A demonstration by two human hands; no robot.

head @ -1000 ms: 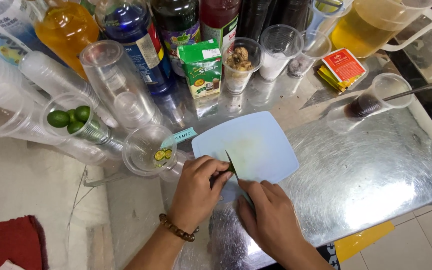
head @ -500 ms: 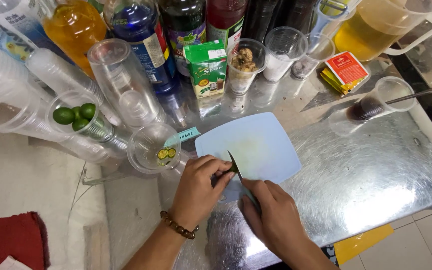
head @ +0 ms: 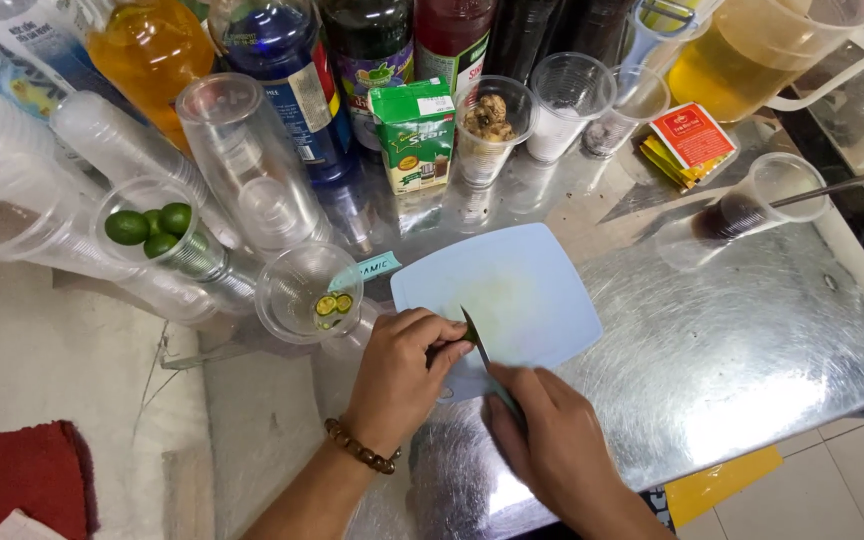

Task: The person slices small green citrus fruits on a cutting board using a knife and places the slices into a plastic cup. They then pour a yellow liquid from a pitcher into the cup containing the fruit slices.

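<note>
Left hand (head: pixel 404 372) pinches a small green lime (head: pixel 469 331) on the pale blue cutting board (head: pixel 522 290). Right hand (head: pixel 552 440) holds a knife (head: pixel 479 345) against it. Cup with lime halves (head: pixel 309 291) just left, on steel tabletop (head: pixel 732 350).

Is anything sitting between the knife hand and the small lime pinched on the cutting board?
Nothing visible. The left hand pinches the small green lime at the near edge of the pale blue cutting board; the right hand has the knife blade right against it.
</note>
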